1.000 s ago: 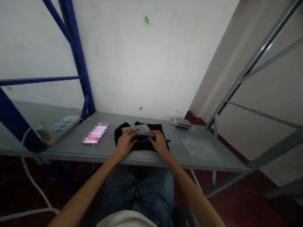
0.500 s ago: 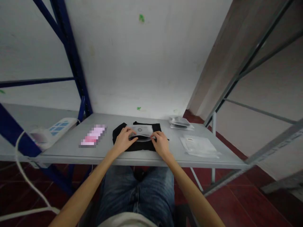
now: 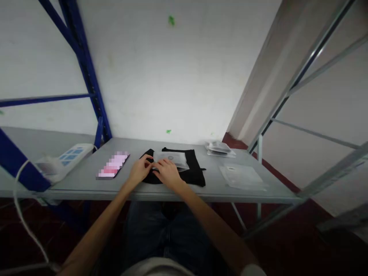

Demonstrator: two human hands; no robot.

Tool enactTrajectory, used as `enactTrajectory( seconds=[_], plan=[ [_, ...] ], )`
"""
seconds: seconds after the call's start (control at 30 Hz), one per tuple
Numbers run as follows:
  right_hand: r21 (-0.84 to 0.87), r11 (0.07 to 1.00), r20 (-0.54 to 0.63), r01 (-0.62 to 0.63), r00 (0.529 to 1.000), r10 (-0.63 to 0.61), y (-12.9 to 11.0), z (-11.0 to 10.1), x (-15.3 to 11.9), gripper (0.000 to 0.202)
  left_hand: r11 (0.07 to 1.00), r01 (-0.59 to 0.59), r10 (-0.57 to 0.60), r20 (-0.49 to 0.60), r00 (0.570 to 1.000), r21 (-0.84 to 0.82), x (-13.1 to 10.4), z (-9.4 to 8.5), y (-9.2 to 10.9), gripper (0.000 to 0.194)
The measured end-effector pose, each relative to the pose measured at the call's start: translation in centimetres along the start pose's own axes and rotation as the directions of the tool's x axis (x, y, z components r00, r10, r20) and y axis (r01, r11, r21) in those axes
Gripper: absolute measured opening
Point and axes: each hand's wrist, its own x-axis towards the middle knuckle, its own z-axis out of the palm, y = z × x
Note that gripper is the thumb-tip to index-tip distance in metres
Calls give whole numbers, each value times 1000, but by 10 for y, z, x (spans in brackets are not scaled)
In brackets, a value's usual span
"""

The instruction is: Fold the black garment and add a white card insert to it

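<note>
Hands: the left hand (image 3: 140, 171) and the right hand (image 3: 167, 173) meet at the left end of a folded black garment (image 3: 193, 172), fingers pinched on the mouth of a clear plastic bag (image 3: 172, 159).
Place: the garment lies near the front edge of the grey table (image 3: 86, 178), midway along it.
Progress: judging by the overlap, the bag lies on the cloth; bagging looks barely begun.
Supplies: flat clear bags (image 3: 242, 177) wait toward the right edge; a smaller stack (image 3: 220, 148) sits at the back.
Writing: none readable; the bag's round mark is blurred, and the pink item (image 3: 113, 165) is pixelated.

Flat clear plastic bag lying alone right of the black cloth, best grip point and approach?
Pinch the near edge of the flat clear plastic bag from the table's front edge, probably with the right hand. It lies flat and thin, so only an edge can be lifted.
</note>
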Motion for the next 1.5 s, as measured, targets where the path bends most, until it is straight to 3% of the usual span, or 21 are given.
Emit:
enactTrajectory(
  seconds=[0.27, 0.47, 0.67, 0.87, 1.03, 1.17, 1.3, 1.4, 1.5],
  plan=[
    [-136, 991, 81, 9, 997, 2, -7, 12, 21, 24, 1000, -9, 8, -13, 1000, -19, 3, 4, -8, 24],
    [-157, 978, 97, 135, 988, -121, -1, 7, 19, 23, 999, -12, 14, -51, 999, 34, 4, 2, -8, 19],
    [-212, 973, 120, 92, 991, -67, 46, -20, -29, 22, 989, -26, 37, -73, 997, 146, 4, 4, -11, 13],
    [-392, 920, 130, -21, 989, 77, 100, -45, -89, 22, 957, -82, 99, -48, 994, 277, 4, 20, -2, 12],
    [-435, 887, 109, -155, 969, 223, 117, -44, -89, 23, 884, -84, 100, -11, 995, 460, 21, 34, 21, 18],
    [-399, 860, 37, -319, 931, 363, 113, -39, -75, 26, 841, -102, 99, 35, 994, 531, 33, 34, 34, 21],
    [-213, 873, -114, -440, 898, 425, 90, -36, -82, 30, 823, -116, 171, -48, 984, 556, 17, 33, 40, 30],
    [15, 925, -161, -380, 912, 378, 70, -31, -95, 34, 832, -217, 301, -86, 950, 511, -12, 37, 42, 38],
    [118, 947, -127, -300, 941, 314, 57, -22, -106, 44, 833, -374, 412, -6, 911, 407, -38, 45, 34, 43]
  ],
)
